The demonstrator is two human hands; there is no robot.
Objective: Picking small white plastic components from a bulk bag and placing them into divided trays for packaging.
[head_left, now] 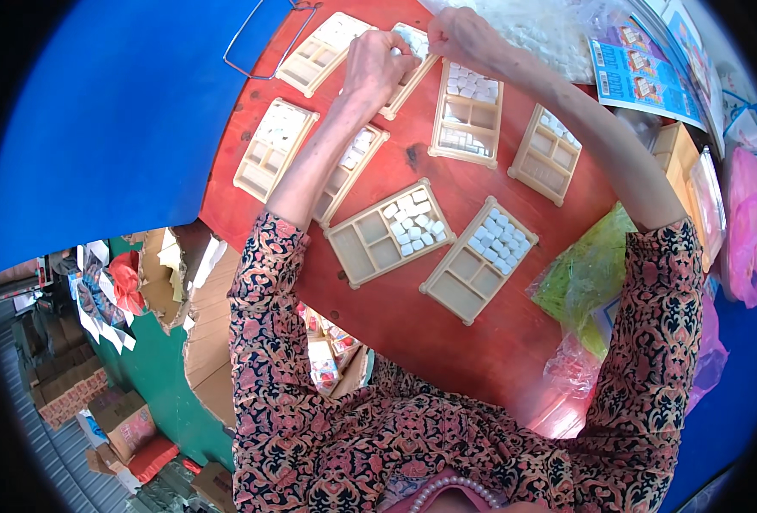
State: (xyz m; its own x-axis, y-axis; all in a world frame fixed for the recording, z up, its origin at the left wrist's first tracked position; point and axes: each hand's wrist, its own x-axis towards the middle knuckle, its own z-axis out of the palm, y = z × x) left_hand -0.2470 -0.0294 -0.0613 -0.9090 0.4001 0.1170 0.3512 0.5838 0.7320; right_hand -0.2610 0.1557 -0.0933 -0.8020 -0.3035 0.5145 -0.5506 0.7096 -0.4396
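Observation:
My left hand (380, 61) is closed, fingertips pinched together over a cream compartment tray (411, 88) at the far side of the table. What it pinches, if anything, I cannot make out; a small white piece shows by the fingertips. Just to the right, my right hand (466, 36) is bent into a closed shape above the far edge of that tray and its neighbour. Its fingertips are hidden from me. The neighbouring tray (434, 128) holds white block-like tiles (471, 85) in its large compartment and more in a near one.
Several similar trays lie around on the red table (378, 333), including a near one (348, 272) and another (468, 318), each with white tiles (500, 239). A wire frame (250, 70) sits far left. Plastic bags (579, 269) and printed blue sheets (644, 81) are at the right.

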